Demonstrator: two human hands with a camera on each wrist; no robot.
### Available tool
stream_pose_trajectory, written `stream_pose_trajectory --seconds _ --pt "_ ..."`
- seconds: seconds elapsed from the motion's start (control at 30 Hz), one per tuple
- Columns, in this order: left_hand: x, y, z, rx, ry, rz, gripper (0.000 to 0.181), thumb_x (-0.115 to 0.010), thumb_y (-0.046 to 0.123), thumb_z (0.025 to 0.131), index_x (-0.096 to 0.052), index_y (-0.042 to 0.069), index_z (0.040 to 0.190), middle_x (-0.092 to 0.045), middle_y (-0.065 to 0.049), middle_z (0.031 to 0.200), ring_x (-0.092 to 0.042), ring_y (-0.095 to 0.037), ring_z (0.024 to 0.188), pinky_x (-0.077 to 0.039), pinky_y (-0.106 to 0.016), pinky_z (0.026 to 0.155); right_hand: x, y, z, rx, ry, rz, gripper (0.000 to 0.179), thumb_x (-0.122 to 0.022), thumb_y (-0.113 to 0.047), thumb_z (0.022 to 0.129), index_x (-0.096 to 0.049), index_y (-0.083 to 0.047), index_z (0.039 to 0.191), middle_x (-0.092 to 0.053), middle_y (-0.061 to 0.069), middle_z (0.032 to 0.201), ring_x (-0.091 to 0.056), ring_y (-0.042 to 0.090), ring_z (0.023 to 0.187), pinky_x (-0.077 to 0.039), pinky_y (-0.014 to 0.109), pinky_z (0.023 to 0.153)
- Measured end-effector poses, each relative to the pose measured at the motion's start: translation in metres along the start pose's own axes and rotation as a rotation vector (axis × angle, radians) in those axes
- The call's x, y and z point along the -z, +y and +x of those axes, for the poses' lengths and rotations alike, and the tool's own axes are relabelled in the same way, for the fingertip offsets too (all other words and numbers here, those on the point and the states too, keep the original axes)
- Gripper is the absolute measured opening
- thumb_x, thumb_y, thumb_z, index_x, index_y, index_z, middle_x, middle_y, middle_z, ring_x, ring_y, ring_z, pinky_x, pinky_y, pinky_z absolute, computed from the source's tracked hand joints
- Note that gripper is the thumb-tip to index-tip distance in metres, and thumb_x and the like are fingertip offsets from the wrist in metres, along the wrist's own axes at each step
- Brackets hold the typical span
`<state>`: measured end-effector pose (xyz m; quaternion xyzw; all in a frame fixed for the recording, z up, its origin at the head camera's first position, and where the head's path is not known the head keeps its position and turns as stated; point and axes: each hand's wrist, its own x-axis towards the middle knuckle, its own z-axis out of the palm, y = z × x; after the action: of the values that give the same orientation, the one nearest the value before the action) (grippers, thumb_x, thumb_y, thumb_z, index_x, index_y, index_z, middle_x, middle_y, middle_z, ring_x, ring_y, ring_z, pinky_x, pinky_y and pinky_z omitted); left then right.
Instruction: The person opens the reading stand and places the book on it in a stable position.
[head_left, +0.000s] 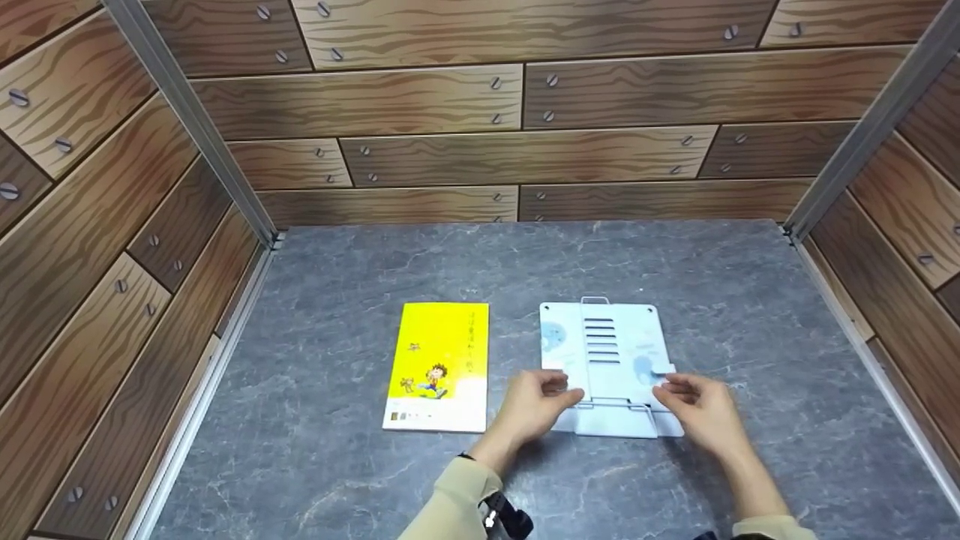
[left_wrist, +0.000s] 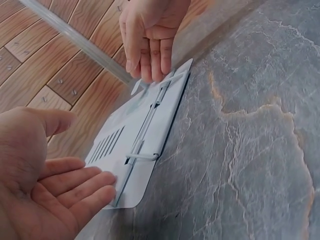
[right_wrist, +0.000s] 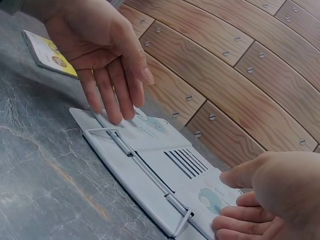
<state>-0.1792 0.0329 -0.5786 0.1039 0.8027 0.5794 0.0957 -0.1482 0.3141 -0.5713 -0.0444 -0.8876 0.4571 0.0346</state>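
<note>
- The left hand (head_left: 534,405) hides part of the white, slotted rectangular stand with wire clips (head_left: 606,382); fingertip contact is unclear.
- The right wrist view cuts off the right hand (head_left: 699,411).
- The stand lies on the grey marbled surface (head_left: 330,337), between both hands' loosely extended fingers.

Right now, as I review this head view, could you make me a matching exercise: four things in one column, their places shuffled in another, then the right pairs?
Things
1. yellow-and-white book with a cartoon cover
2. thin, pale, rectangular stand with slots
3. person's bare left hand
4. person's bare right hand

Places
A. by the stand's lower right side
B. between the two hands
C. by the stand's lower left side
D. flat on the tabletop, left of the stand

Pairs: 1-D, 2-B, 3-C, 4-A
</note>
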Motion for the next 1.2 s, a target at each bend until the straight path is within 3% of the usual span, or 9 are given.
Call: stream_pose_trajectory --seconds 0.2,0.33,0.47,0.63,1.03,1.2 --pt "-0.005 0.0 0.0 0.038 -0.005 -0.022 0.039 -0.084 0.025 0.092 -0.076 -0.006 0.114 -0.078 -0.011 0.106 -0.075 -0.02 0.098 -0.062 -0.03 0.086 -0.001 0.001 0.0 -0.066 -0.042 0.051 0.039 -0.077 -0.014 0.099 -0.069 0.017 0.122 -0.075 0.023 0.104 -0.074 0.028 0.09 -0.061 0.024 0.07" --pt "-0.006 -0.001 -0.002 0.06 -0.018 -0.028 0.03 -0.082 0.017 0.093 -0.077 -0.006 0.112 -0.078 -0.008 0.096 -0.075 -0.016 0.086 -0.063 -0.027 0.076 -0.002 0.001 0.001 -0.113 -0.066 0.091 0.035 -0.077 -0.007 0.097 -0.068 0.021 0.114 -0.075 0.021 0.095 -0.074 0.023 0.079 -0.062 0.025 0.066" --pt "-0.006 -0.002 -0.002 0.051 -0.032 0.001 0.023 -0.079 0.01 0.093 -0.078 -0.006 0.109 -0.077 -0.006 0.09 -0.072 -0.011 0.079 -0.061 -0.024 0.071 -0.003 0.0 0.001 -0.139 -0.094 0.123 0.033 -0.077 -0.003 0.096 -0.067 0.023 0.112 -0.075 0.021 0.091 -0.075 0.022 0.077 -0.063 0.027 0.066" --pt "-0.007 -0.004 -0.001 0.024 -0.015 0.056 0.016 -0.079 0.007 0.092 -0.08 -0.003 0.104 -0.077 -0.003 0.088 -0.07 -0.008 0.08 -0.059 -0.024 0.076 -0.004 -0.001 0.001 -0.169 -0.123 0.116 0.026 -0.075 -0.002 0.096 -0.069 0.021 0.107 -0.076 0.018 0.088 -0.074 0.021 0.074 -0.063 0.029 0.064" --pt "-0.01 -0.005 0.0 0.09 0.03 0.051 0.006 -0.08 0.002 0.089 -0.08 0.0 0.094 -0.071 0.003 0.075 -0.064 -0.006 0.067 -0.057 -0.023 0.063 -0.008 -0.001 0.002 -0.179 -0.158 0.129 0.022 -0.074 0.0 0.096 -0.07 0.02 0.105 -0.075 0.019 0.086 -0.073 0.021 0.074 -0.063 0.03 0.064" --pt "-0.011 -0.006 0.0 0.08 0.038 0.034 0.007 -0.082 -0.001 0.085 -0.08 0.001 0.092 -0.072 0.002 0.074 -0.065 -0.006 0.067 -0.057 -0.022 0.063 -0.008 -0.001 0.0 -0.165 -0.168 0.146 0.021 -0.074 0.003 0.095 -0.069 0.02 0.106 -0.075 0.018 0.089 -0.073 0.02 0.078 -0.063 0.028 0.067"
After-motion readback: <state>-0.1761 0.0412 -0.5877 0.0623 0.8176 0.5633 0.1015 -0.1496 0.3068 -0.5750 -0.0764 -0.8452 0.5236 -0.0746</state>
